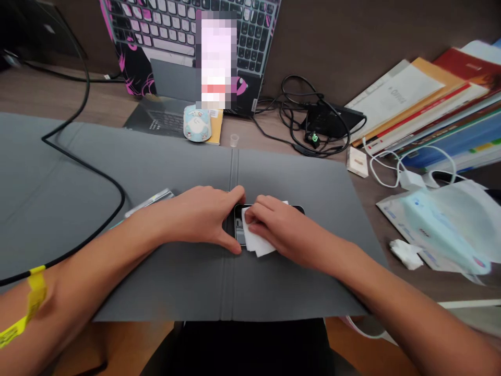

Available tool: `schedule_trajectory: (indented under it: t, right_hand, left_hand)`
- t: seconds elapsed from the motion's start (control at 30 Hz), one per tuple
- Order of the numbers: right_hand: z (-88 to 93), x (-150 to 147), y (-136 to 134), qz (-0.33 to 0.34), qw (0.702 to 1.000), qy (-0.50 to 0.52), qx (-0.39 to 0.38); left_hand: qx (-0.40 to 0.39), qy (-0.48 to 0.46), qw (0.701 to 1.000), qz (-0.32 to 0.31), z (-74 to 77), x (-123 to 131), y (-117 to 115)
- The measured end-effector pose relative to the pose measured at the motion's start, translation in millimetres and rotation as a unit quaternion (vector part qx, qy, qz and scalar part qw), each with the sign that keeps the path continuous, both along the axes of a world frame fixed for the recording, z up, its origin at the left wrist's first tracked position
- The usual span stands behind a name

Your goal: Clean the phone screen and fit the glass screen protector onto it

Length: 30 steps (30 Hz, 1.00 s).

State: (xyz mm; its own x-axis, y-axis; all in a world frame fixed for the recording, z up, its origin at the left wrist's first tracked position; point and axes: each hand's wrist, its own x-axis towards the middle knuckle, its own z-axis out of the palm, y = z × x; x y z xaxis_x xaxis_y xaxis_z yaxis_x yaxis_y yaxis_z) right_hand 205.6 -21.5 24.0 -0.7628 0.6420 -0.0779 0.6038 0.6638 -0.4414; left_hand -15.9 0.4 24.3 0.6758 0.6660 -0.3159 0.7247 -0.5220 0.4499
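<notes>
A smartphone (pixel 240 234) lies flat on the grey desk mat (pixel 180 282), its dark screen facing up. My left hand (pixel 201 214) grips its left end, with the thumb at the near edge and the fingers at the far edge. Pinched in my right hand (pixel 279 222) is a folded white wipe (pixel 259 244), pressed against the screen. The wipe and my right hand hide much of the phone. Behind my left wrist lies a flat clear plastic packet (pixel 152 201), partly covered by the forearm.
A laptop (pixel 168 68) stands upright at the back, a blurred patch over it. Nearby are a patterned mouse (pixel 197 124), a small clear cup (pixel 234 140) and tangled black cables (pixel 313 151). Books (pixel 422 104), a wipes pack (pixel 442 230) and crumpled tissue (pixel 406 254) sit right. A black cable (pixel 105 180) crosses left.
</notes>
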Motion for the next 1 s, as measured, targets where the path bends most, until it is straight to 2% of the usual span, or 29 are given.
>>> schedule_trajectory:
  t: [0.1,0.27,0.4,0.67,0.9,1.0]
  right_hand:
    - [8.5,7.3,3.1,-0.01,0.997,0.004,-0.072]
    - [11.9,-9.5,1.5,-0.02,0.994,0.015,-0.105]
    - [13.2,-21.6,-1.4,-0.01,0.994,0.002,-0.107]
    - [5.8,14.2,4.9,-0.027,0.996,-0.004,-0.084]
    - [13.2,-19.6,2.3,-0.031,0.994,-0.043,-0.093]
    - [11.8,-15.8,5.9,-0.036,0.995,-0.035,-0.087]
  left_hand:
    - [-0.004,0.002,1.0,-0.002,1.9,0.2,-0.7]
    - [-0.003,0.0,1.0,-0.006,3.0,1.0,-1.0]
    - [0.0,-0.009,1.0,-0.011,3.0,0.6,-1.2]
    - [0.004,-0.008,1.0,-0.007,0.1,0.1,-0.1]
    - [0.011,-0.009,1.0,-0.019,4.5,0.5,-1.0]
    - [0.008,-0.009,1.0,-0.014,4.2,0.1,-1.0]
